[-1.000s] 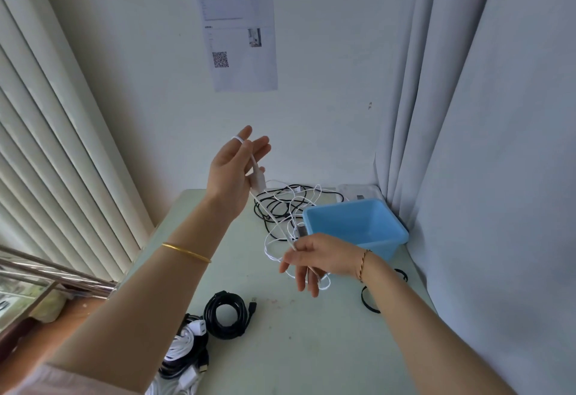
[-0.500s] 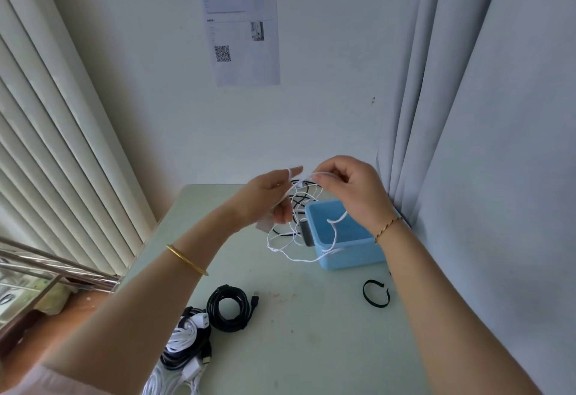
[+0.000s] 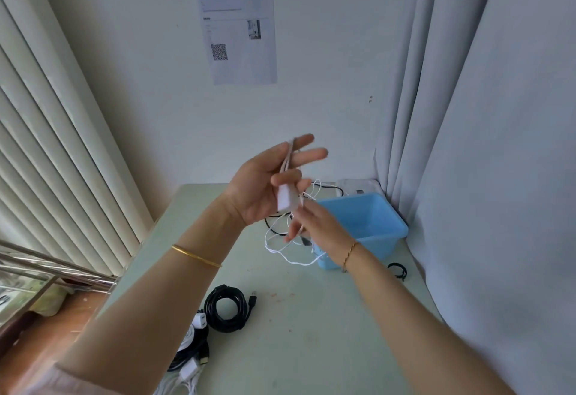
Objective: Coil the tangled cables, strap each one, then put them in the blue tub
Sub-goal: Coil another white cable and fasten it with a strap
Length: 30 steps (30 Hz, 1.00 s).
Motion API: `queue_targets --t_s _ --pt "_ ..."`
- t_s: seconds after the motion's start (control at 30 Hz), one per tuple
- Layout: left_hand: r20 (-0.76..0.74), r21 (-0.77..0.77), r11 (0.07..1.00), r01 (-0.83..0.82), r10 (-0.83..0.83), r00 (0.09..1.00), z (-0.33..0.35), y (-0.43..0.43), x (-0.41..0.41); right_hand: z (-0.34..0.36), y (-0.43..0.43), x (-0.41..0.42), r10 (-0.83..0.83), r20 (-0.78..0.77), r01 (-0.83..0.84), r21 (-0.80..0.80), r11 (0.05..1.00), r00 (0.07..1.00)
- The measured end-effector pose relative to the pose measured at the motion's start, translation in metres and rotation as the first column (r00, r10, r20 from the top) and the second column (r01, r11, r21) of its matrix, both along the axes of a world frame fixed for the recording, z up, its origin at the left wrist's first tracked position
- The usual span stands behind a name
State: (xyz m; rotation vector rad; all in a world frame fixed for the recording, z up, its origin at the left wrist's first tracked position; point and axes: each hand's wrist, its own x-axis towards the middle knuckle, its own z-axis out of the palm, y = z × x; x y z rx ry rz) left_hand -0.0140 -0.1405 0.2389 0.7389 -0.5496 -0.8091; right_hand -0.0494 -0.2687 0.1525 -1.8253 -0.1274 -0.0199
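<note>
My left hand [image 3: 265, 185] is raised above the table, palm up, with a thin white cable [image 3: 288, 254] looped over its fingers and the white plug pinched by the thumb. My right hand [image 3: 311, 223] is just below it, pinching the same cable, whose loose loops hang down to the table. Behind the hands lies a tangle of black and white cables [image 3: 324, 190]. The blue tub [image 3: 374, 223] stands at the back right. A coiled black cable [image 3: 226, 307] lies near the front.
A black strap [image 3: 397, 270] lies on the pale green table [image 3: 311, 332] right of the tub. More black and white cables [image 3: 190, 354] are heaped at the front left edge. Grey curtains hang on the right, vertical blinds on the left.
My left hand has risen and opened palm up with cable wraps on its fingers. My right hand has dropped from beside it to below it, drawing the cable down.
</note>
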Motion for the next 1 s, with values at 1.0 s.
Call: queue_targets --t_s 1.0 --pt "0.758 0.481 0.594 -0.645 0.088 0.646 -0.022 0.012 0.003 0.063 -0.039 -0.024 0.0 0.243 0.054 -0.215 0.975 0.97"
